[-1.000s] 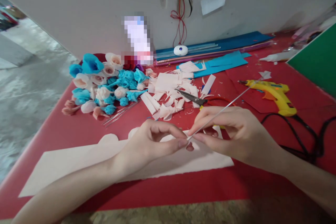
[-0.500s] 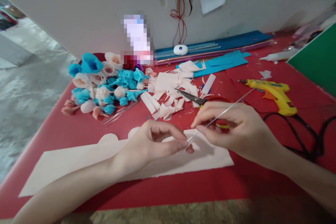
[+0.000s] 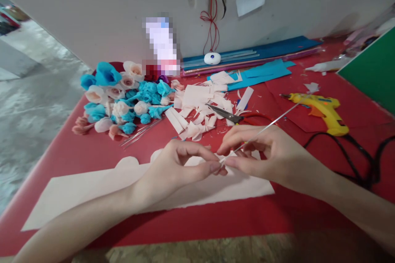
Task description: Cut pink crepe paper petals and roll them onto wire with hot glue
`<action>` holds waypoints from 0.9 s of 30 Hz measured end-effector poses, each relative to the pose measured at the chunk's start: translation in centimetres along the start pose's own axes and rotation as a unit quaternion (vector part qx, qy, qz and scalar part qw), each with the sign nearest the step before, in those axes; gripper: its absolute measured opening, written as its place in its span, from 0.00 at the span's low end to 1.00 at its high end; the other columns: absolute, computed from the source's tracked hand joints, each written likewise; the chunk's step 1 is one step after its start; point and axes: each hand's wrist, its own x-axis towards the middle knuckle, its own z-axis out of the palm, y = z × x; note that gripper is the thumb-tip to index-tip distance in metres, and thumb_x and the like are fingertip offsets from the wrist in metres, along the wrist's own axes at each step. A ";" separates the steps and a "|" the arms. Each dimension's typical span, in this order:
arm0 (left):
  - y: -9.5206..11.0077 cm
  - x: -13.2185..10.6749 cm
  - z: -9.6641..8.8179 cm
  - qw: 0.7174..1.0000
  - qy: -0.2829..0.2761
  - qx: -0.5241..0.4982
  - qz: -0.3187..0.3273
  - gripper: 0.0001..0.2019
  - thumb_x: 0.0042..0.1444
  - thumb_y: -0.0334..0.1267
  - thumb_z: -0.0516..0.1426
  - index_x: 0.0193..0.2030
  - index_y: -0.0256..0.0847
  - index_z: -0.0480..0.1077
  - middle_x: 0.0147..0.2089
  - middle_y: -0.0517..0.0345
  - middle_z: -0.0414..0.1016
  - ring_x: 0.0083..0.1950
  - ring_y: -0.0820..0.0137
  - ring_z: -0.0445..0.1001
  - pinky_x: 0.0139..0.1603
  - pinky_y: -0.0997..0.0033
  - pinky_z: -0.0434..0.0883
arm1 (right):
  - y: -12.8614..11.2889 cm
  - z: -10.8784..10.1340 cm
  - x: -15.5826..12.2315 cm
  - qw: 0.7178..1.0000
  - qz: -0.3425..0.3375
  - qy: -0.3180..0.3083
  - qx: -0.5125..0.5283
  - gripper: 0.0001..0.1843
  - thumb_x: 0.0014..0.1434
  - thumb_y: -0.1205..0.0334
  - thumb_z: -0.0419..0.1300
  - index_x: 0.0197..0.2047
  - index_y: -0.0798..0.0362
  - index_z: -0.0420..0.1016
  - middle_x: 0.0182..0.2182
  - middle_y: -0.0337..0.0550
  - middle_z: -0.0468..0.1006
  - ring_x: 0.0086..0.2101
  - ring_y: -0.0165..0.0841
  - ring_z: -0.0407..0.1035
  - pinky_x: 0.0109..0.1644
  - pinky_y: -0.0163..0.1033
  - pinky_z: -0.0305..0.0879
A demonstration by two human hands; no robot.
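At the frame's lower centre, our left hand (image 3: pixel 175 169) pinches the low end of a thin, straight white stick (image 3: pixel 279 118); its long axis slants toward the upper right, past our curled right hand (image 3: pixel 279 148), whose grip we cannot quite make out.
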 end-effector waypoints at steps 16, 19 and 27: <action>0.6 0.1 0.1 0.990 0.065 0.125 0.005 0.06 0.50 0.32 0.58 0.25 0.40 0.77 0.27 0.63 0.79 0.31 0.72 0.76 0.33 0.79 0.69 | 0.6 0.7 -0.3 0.998 -0.025 0.052 0.011 0.07 0.51 0.68 0.59 0.23 0.51 0.76 0.25 0.35 0.76 0.24 0.24 0.66 0.21 0.29 0.54; 0.1 0.1 0.1 0.989 0.064 0.130 0.011 0.06 0.50 0.34 0.58 0.25 0.42 0.76 0.27 0.64 0.79 0.30 0.74 0.76 0.33 0.80 0.68 | 0.7 0.8 -0.3 0.998 -0.026 0.055 0.010 0.07 0.51 0.67 0.59 0.24 0.51 0.76 0.25 0.35 0.76 0.25 0.24 0.66 0.22 0.29 0.55; 0.3 0.4 0.1 0.989 0.049 0.138 0.003 0.07 0.51 0.33 0.57 0.27 0.39 0.76 0.28 0.62 0.79 0.31 0.73 0.75 0.32 0.80 0.67 | 0.8 0.9 -0.2 0.996 -0.016 0.085 0.011 0.05 0.50 0.68 0.60 0.24 0.53 0.75 0.26 0.35 0.76 0.27 0.25 0.67 0.25 0.29 0.58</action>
